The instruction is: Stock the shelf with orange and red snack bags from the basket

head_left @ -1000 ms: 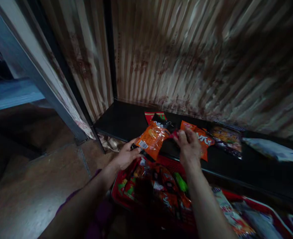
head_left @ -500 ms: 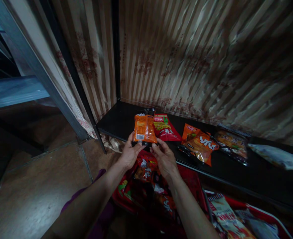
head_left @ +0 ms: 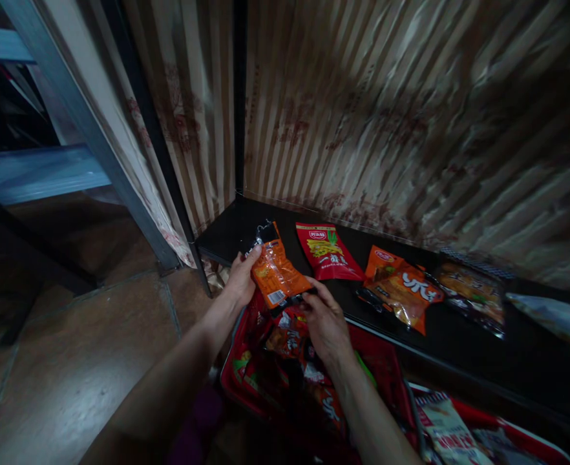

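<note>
Between my two hands is an orange snack bag [head_left: 279, 268], tilted, with its barcode side facing up. My left hand [head_left: 241, 278] grips its left edge, thumb on top. At the lower right corner my right hand [head_left: 324, 316] pinches the bag's dark end. Just beyond, a red snack bag [head_left: 327, 250] with a yellow picture lies on the black shelf [head_left: 227, 232]. Below my hands stands a red basket [head_left: 382, 349] holding several snack bags, among them an orange one [head_left: 327, 403].
Farther right on the shelf lie another orange snack bag [head_left: 401, 287], a dark clear-fronted food packet [head_left: 474, 290] and a whitish packet [head_left: 551, 316]. A second red basket [head_left: 532, 442] with packets stands at the lower right. Striped curtain [head_left: 314, 129] hangs behind; metal posts [head_left: 144, 97] rise at left.
The orange bag has turned and shifted left, off the red bag. My left hand has moved from its bottom edge up to its left side. The camera view has shifted slightly.
</note>
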### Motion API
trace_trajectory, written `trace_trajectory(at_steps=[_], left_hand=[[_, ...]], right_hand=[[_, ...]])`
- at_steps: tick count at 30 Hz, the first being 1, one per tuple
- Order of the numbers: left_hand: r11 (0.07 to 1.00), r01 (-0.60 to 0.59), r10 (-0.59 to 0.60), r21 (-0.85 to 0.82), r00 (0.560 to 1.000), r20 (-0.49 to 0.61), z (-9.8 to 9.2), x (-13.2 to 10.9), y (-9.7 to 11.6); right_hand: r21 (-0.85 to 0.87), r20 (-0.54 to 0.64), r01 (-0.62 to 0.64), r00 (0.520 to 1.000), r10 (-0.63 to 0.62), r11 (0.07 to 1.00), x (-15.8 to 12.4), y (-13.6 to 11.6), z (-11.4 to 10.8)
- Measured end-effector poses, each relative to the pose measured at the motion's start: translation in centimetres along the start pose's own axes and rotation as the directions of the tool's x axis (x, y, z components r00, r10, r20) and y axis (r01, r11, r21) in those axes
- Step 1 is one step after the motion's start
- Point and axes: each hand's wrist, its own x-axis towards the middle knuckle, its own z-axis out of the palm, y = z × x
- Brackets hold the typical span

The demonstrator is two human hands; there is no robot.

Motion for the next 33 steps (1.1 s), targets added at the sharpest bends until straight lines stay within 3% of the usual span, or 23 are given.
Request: trace_trajectory(at_steps=[4, 8, 13, 17, 21, 28, 31, 33], left_hand=[[0.995, -0.092, 0.094, 0.031, 0.992, -0.082, -0.8, 1.2, 0.9], [0.986, -0.137, 0.142, 0.099, 0.988, -0.053, -1.4, 1.9, 2.3], [0.954, -0.022, -0.020, 0.298, 0.990, 0.137, -1.9, 1.8, 4.4], [0.924, -0.006, -0.061, 0.382, 0.985, 0.164, -2.4, 2.0, 5.4], [0.936, -0.016, -0.040, 0.352, 0.988, 0.150, -2.5, 2.3, 5.2], [0.963, 0.004, -0.005, 0.271, 1.000, 0.001, -2.1, 2.3, 3.7], [0.959, 0.010, -0.009, 0.285, 1.000, -0.006, -1.8, 2.3, 3.4], [0.953, 0.020, -0.020, 0.302, 1.000, 0.000, -1.6, 2.3, 3.4]], right_hand=[[-0.039, -0.009, -0.001, 1.000, 0.001, 0.999, -0.2, 0.1, -0.1], [-0.094, -0.007, 0.051, 0.999, -0.052, 0.994, -0.1, 0.0, -0.6], [-0.125, -0.006, 0.018, 1.000, -0.019, 0.992, -0.1, -0.6, -1.1], [-0.100, 0.060, -0.018, 0.998, 0.024, 0.995, -0.3, -0.7, -1.3], [-0.102, 0.039, -0.001, 0.999, 0.005, 0.995, -0.2, -0.4, -1.6], [0.012, -0.095, 0.053, 0.994, -0.051, 0.999, 0.3, -0.1, -1.5], [-0.072, -0.101, 0.132, 0.985, -0.139, 0.989, 0.8, 0.4, -2.0], [-0.254, -0.093, 0.241, 0.958, -0.272, 0.937, 1.2, 0.7, -2.7]])
